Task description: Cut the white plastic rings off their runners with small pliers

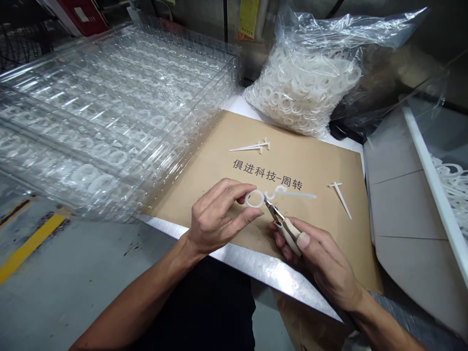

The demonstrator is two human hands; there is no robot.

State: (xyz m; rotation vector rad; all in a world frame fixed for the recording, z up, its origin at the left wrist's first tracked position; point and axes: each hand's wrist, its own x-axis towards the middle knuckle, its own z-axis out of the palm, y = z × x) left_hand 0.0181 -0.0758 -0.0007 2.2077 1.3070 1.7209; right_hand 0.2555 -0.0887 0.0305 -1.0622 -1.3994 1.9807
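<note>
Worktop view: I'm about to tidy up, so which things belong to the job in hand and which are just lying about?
In the job:
white ring, in the left grip
thin stem beside it
cutters, in the right grip
probably the brown sheet, bag of rings, clear trays

Apparently lying about:
T-shaped piece, right
similar pieces, farther left
red object, back

The ring (pixel 254 206) is white, the cutter handles (pixel 288 238) cream.

The place seems to be a factory workshop, as shown by a yellow stripe (pixel 32 246) on the grey floor (pixel 98 265), a metal-edged worktable (pixel 266 270), hand cutters (pixel 288 234), stacked transparent trays (pixel 188 134), and a clear bag (pixel 329 31) full of similar white rings (pixel 296 92).
</note>
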